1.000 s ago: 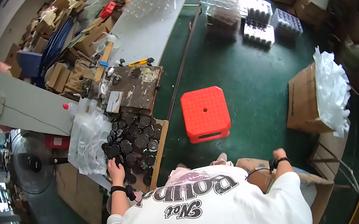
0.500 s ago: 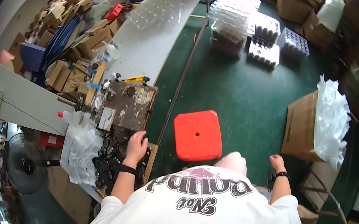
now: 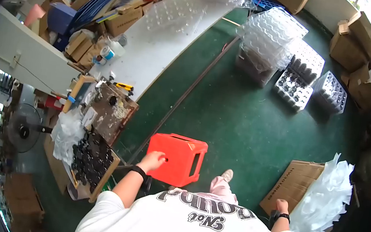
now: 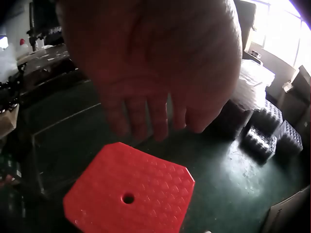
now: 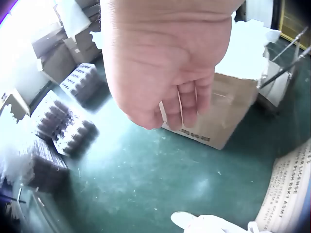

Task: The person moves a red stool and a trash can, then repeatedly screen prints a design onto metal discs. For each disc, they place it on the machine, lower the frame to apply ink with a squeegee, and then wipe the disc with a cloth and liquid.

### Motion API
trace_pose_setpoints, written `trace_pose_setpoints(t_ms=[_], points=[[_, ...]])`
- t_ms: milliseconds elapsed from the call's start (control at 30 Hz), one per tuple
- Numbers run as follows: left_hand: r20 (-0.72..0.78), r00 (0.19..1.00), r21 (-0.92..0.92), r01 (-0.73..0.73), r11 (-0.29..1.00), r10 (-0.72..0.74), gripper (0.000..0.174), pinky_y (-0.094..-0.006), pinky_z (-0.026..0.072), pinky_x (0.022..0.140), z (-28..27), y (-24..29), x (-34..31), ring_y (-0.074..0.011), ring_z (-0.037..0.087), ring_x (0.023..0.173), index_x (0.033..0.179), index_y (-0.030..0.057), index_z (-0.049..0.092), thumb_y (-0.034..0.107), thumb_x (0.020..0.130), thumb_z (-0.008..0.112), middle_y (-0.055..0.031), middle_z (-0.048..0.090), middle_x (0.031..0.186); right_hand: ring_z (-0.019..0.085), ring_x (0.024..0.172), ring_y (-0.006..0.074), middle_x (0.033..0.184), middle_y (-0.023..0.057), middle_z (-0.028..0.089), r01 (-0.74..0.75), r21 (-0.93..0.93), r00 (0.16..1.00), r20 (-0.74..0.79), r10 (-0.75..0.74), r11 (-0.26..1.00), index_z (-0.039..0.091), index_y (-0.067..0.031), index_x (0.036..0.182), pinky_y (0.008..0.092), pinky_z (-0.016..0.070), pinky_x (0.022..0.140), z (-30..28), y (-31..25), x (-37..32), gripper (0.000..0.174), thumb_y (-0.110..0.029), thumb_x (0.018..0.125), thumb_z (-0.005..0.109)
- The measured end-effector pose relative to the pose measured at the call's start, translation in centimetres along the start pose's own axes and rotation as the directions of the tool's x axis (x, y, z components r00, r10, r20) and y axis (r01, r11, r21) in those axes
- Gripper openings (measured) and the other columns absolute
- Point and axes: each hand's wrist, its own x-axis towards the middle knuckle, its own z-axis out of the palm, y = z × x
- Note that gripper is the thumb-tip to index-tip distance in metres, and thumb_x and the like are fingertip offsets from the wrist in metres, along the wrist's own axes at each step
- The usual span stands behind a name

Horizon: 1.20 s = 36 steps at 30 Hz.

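My left hand (image 3: 153, 160) reaches over the red plastic stool (image 3: 180, 151), overlapping its seat close to the centre hole in the head view. In the left wrist view the fingers (image 4: 158, 116) hang down, fairly straight and holding nothing, with the stool's seat (image 4: 146, 179) below them. Held out on the other side, my right hand (image 3: 282, 206) is empty. Its fingers (image 5: 187, 104) are loosely bent in the right wrist view, with a cardboard box (image 5: 228, 107) behind them.
At left, round black parts (image 3: 91, 160) fill a wood-edged tray beside a worn board (image 3: 112, 110). A long white table (image 3: 156, 50) runs away from it. Stacked clear trays (image 3: 272, 38) and filled trays (image 3: 293, 89) stand on the green floor. A carton (image 3: 295, 181) holds white plastic bags.
The left hand has left the black parts and moved right, over the stool. The view has turned and moved forward; the right hand stays empty at the side.
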Motion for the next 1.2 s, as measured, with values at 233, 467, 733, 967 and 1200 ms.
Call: trace_pose_setpoints(t_ms=[233,467,733,967,1200], points=[[-0.011,0.952,-0.098,0.303,0.948,-0.305,0.033,-0.0355,0.0432,0.084,2.4,-1.7,1.4,-0.0291,0.055,0.096,0.104,0.0048,0.056,0.027,0.079,0.054,-0.0161,0.058,0.101,0.050,0.043,0.0157,0.052,0.0057,0.053,0.168,-0.016,0.985,0.036,-0.167,0.986,0.060,-0.0001,0.067,0.0294,0.0393,0.041,-2.3,-6.3,11.7,0.019,-0.017,0.072,0.052],[0.063,0.852,-0.218,0.520,0.826,-0.520,0.032,-0.0345,0.0445,0.082,8.9,-6.4,-4.3,-0.0275,0.056,0.095,0.100,0.0038,0.058,0.027,0.079,0.054,-0.0154,0.060,0.100,0.061,0.073,0.0288,0.074,0.0146,0.063,0.569,-0.314,0.821,0.182,-0.541,0.760,0.064,-0.0034,0.079,0.0348,0.0482,0.067,-0.4,-26.0,16.6,0.024,-0.024,0.070,0.055],[0.117,0.737,-0.222,0.672,0.706,-0.665,0.024,-0.0377,0.0448,0.076,17.3,-14.0,-3.1,-0.0297,0.058,0.087,0.086,0.0056,0.063,0.024,0.078,0.050,-0.0168,0.061,0.089,0.060,0.075,0.0272,0.075,0.0111,0.062,0.769,-0.562,0.246,0.699,-0.672,-0.303,0.060,-0.0051,0.072,0.0363,0.0491,0.064,2.8,-49.1,19.6,0.014,-0.014,0.072,0.049],[-0.093,0.723,-0.562,0.529,0.635,-0.685,0.024,-0.0364,0.0452,0.066,4.0,-9.9,11.6,-0.0251,0.059,0.075,0.085,0.0030,0.061,0.022,0.079,0.048,-0.0181,0.060,0.078,0.059,0.066,0.0319,0.073,0.0132,0.061,0.835,-0.473,0.139,0.675,-0.725,-0.281,0.060,-0.0067,0.069,0.0398,0.0490,0.059,3.8,-67.7,22.4,0.018,-0.017,0.073,0.045],[-0.403,0.596,-0.681,0.311,0.662,-0.695,0.033,-0.0320,0.0463,0.072,-2.5,-3.8,18.0,-0.0239,0.060,0.080,0.097,0.0013,0.058,0.029,0.081,0.051,-0.0182,0.060,0.083,0.058,0.072,0.0322,0.074,0.0144,0.060,0.949,-0.311,0.121,0.501,-0.857,-0.048,0.061,-0.0037,0.081,0.0399,0.0471,0.065,2.2,-84.7,16.3,0.019,-0.019,0.073,0.053]])
